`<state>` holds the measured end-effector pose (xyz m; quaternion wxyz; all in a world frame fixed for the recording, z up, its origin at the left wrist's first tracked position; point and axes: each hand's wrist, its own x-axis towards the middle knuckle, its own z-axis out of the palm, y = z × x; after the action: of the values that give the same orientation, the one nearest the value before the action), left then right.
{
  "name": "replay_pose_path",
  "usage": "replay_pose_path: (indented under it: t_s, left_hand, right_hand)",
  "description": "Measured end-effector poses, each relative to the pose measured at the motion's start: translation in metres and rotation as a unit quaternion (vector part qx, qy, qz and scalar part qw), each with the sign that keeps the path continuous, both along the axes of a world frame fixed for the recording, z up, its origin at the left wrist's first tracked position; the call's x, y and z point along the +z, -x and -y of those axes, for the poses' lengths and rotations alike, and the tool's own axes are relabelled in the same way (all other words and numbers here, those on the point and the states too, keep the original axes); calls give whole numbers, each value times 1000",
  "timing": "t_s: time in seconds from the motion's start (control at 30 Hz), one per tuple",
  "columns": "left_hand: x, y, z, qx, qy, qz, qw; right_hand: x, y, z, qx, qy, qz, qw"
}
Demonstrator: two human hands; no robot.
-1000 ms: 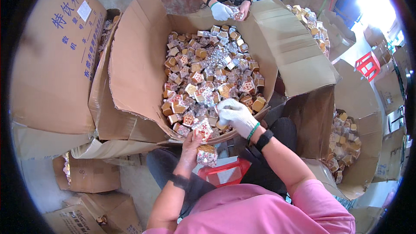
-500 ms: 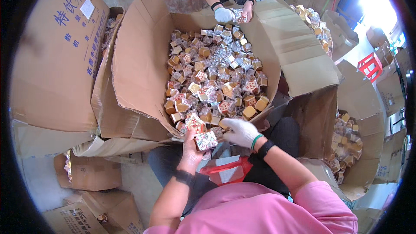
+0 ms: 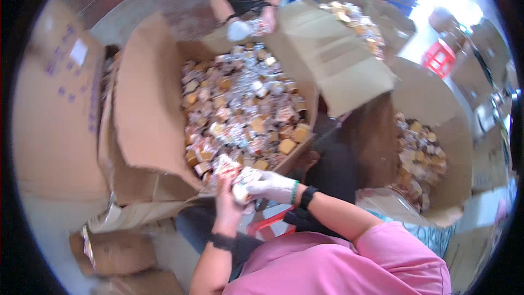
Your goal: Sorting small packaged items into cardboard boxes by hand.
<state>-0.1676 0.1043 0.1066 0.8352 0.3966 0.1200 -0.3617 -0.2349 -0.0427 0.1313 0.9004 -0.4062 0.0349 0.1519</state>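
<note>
My bare left hand [image 3: 227, 203] is closed round a small gingerbread-house-shaped piece [image 3: 239, 192] with a white speckled top, held over my lap at the near edge of the big carton [image 3: 150, 98]. In a white glove, my right hand [image 3: 273, 187] has closed on the same piece from the right. Just beyond my left fingers is a red-and-white decorated house face [image 3: 226, 165]; blur hides whether it belongs to the held piece. The carton holds many similar little houses [image 3: 240, 109], a number of them in clear plastic wrap.
Across the carton a co-worker's gloved hand [image 3: 238, 30] and bare hand hold a wrapped piece. More cartons stand around: a tall one [image 3: 60, 125] at left, an open one [image 3: 431, 93] with similar pieces at right. A red stool [image 3: 439, 58] stands far right.
My right hand has moved in from the right and now grips the piece in my left hand. The whole view has shifted, and the picture is blurred.
</note>
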Motion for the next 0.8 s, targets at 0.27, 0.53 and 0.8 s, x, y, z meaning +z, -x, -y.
replay_pose_path:
  t_s: [0.27, 0.53, 0.8]
  left_hand:
    - [14, -1, -14, -10, -57, -119, 991]
    - [40, 17, 5, -123, -298, 182, 929]
    - [120, 35, 57, -250, -180, 443, 842]
  right_hand:
    - [-1, -8, 1, -46, -47, 26, 998]
    - [-31, -7, 13, -45, -104, 87, 990]
    - [89, 35, 81, -421, 694, 142, 566]
